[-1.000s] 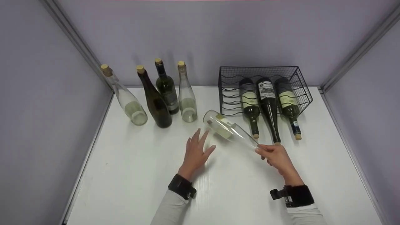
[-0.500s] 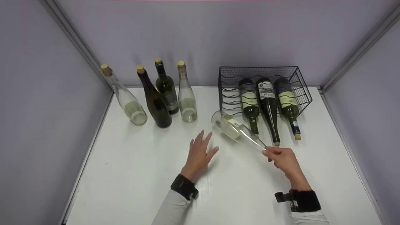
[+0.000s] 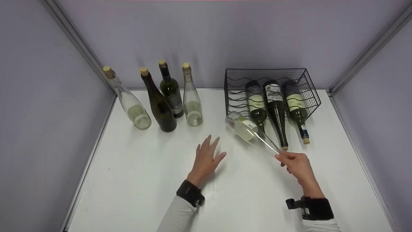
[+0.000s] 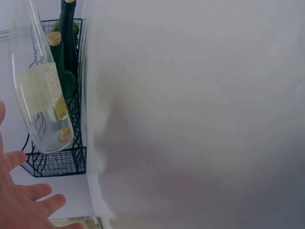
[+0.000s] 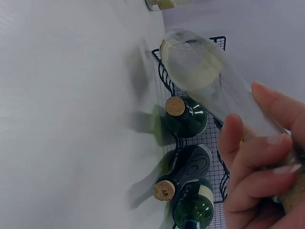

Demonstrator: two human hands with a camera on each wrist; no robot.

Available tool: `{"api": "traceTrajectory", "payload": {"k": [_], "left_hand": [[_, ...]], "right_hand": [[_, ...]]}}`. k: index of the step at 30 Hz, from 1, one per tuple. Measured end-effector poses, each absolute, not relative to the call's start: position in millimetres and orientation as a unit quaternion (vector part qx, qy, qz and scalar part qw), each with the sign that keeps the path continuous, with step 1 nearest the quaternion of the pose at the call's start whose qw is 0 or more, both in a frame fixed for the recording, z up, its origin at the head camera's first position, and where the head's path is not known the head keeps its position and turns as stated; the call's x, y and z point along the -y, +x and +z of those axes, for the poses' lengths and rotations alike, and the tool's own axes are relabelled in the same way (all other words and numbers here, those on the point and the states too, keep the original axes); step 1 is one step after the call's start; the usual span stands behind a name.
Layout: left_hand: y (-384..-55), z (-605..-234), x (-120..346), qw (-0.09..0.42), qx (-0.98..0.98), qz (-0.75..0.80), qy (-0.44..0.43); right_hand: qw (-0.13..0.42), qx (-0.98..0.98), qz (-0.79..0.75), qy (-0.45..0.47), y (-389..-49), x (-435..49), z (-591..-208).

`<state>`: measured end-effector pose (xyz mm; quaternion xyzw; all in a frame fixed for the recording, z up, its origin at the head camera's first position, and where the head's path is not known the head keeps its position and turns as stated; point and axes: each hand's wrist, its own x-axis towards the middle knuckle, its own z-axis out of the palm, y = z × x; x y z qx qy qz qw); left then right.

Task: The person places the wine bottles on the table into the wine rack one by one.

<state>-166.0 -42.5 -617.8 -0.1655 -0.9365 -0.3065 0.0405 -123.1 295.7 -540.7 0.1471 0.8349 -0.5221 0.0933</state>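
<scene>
My right hand [image 3: 297,165] grips a clear glass wine bottle [image 3: 246,129] by its neck. The bottle slants base-first toward the left front of a black wire wine rack [image 3: 231,86], and its base overlaps the rack's front edge in the head view. A cream label shows on its side, and in the right wrist view the fingers [image 5: 262,152] wrap the neck near the cork. My left hand [image 3: 206,161] holds nothing, fingers spread, to the left of the bottle. Three dark corked bottles lie in the rack, among them a black one with a white label [image 3: 275,103].
Several corked bottles stand upright at the back left: a clear one [image 3: 136,111], a brown one [image 3: 161,111], a dark green one [image 3: 172,93] and another clear one [image 3: 193,109]. Grey walls [image 3: 193,32] enclose the white table [image 3: 135,180] at the back and sides.
My right hand has carried the clear bottle to the right, its base now at the rack's front edge. My left hand has shifted slightly right, still spread.
</scene>
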Motion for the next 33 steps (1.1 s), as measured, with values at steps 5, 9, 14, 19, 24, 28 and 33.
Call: {"api": "traceTrajectory", "payload": {"k": [5,9,14,19,24,28,33], "left_hand": [[-165,-617,43,0.035,0.935,-0.311,-0.168],[-166,-617,43,0.028,0.938,-0.304,-0.165],[-165,-618,44,0.037,0.936,-0.307,-0.169],[-164,-618,44,0.038,0.934,-0.313,-0.169],[-164,-619,43,0.029,0.936,-0.31,-0.167],[-164,-620,43,0.021,0.936,-0.311,-0.163],[-164,-619,41,0.011,0.936,-0.314,-0.159]], "right_hand": [[0.082,-0.833,-0.524,0.154,-124,-292,-540],[0.069,-0.837,-0.52,0.158,-125,-290,-539],[0.034,-0.856,-0.492,0.157,-128,-283,-541],[0.013,-0.863,-0.481,0.154,-130,-271,-547],[0.006,-0.851,-0.498,0.165,-133,-256,-554],[0.006,-0.837,-0.52,0.169,-138,-244,-561],[0.009,-0.814,-0.554,0.172,-144,-229,-569]]}}
